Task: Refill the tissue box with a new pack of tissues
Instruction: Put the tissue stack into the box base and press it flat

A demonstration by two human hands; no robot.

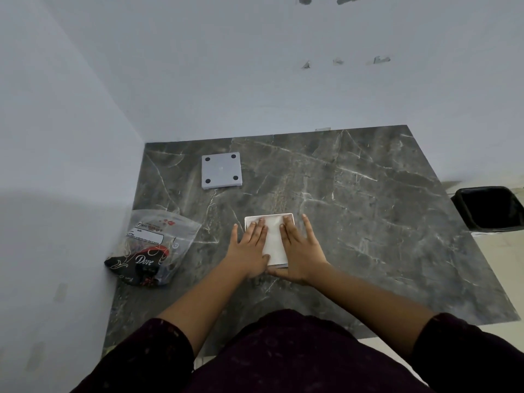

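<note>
A white square tissue box [286, 218] sits open near the middle of the dark marble table [368, 222], filled with a white stack of tissues [273, 239]. My left hand [251, 251] lies flat on the left half of the stack, fingers spread. My right hand [300, 251] lies flat on the right half, its thumb along the box's near edge. The box's grey square lid [221, 171], with black round feet facing up, lies apart at the back left. A crumpled clear and black plastic tissue pack wrapper [151, 248] rests at the left.
White walls meet at the table's back left corner. A black-lined bin [490, 208] stands on the floor beyond the table's right edge. My dark-sleeved arms reach in from the bottom of the view.
</note>
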